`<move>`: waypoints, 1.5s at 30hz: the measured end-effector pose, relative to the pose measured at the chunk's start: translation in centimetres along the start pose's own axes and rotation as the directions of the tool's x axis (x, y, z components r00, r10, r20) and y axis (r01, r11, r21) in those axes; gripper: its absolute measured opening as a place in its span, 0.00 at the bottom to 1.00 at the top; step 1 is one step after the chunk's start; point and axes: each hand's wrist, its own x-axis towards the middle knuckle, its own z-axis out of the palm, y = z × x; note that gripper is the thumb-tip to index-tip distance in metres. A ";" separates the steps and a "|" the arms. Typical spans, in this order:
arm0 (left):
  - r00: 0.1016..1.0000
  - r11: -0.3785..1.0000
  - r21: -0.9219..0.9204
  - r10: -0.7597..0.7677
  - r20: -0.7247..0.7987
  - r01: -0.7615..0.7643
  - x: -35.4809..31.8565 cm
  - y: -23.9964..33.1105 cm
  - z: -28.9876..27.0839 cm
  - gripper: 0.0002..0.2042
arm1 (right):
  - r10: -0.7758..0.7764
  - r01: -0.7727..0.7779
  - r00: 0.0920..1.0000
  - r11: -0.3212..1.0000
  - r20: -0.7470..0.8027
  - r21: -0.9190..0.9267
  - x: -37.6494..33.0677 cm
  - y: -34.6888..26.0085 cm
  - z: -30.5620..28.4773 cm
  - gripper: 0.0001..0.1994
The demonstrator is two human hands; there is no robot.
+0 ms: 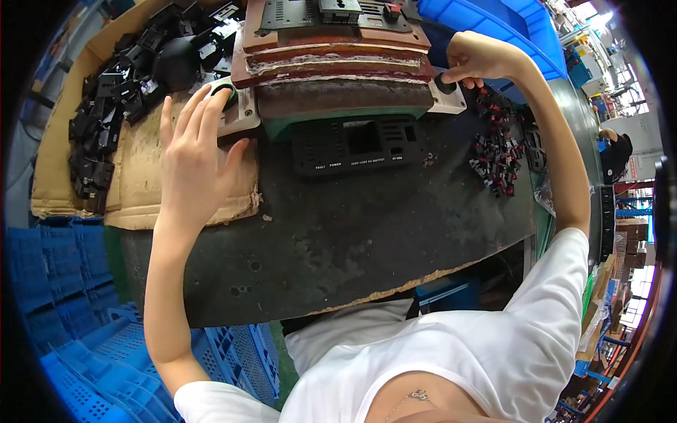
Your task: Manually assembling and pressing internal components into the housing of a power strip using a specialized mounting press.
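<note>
My left hand (194,151) is open, fingers stretched over a round dark-green button (227,94) on a pale metal block left of the fixture. My right hand (483,58) has its fingers curled, with the thumb at a dark round button (446,84) on the matching right block. Between them stands the reddish-brown layered fixture (338,60), its edges streaked white. On top lies a black slotted panel (296,15) with a silver-grey part (340,8) and a small red-and-black switch (392,11). Below, flat on the table, rests another black panel (360,146) with a square cutout.
A cardboard tray (151,169) holding many black plastic parts (106,113) is at left. Small red-and-black switches (497,155) are heaped at right, near a blue bin (486,17). Blue crates (106,359) stand below left. The dark tabletop (317,240) has a worn front edge.
</note>
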 end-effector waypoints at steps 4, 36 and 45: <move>1.000 1.000 0.002 -0.004 0.003 0.004 0.2 0.1 -0.2 0.24 | 0.022 -0.023 0.999 1.000 0.028 0.010 0.0 -0.3 -0.2 0.14; 0.938 0.945 -0.320 -0.047 -0.342 -0.069 -0.1 0.8 -0.1 0.31 | -0.532 0.501 0.489 0.820 -0.691 -0.277 -1.3 -8.9 0.2 0.18; 0.937 0.952 -0.299 -0.042 -0.348 -0.068 0.0 0.9 -0.1 0.29 | -0.536 0.529 0.616 0.825 -0.577 -0.201 2.2 -9.8 0.1 0.23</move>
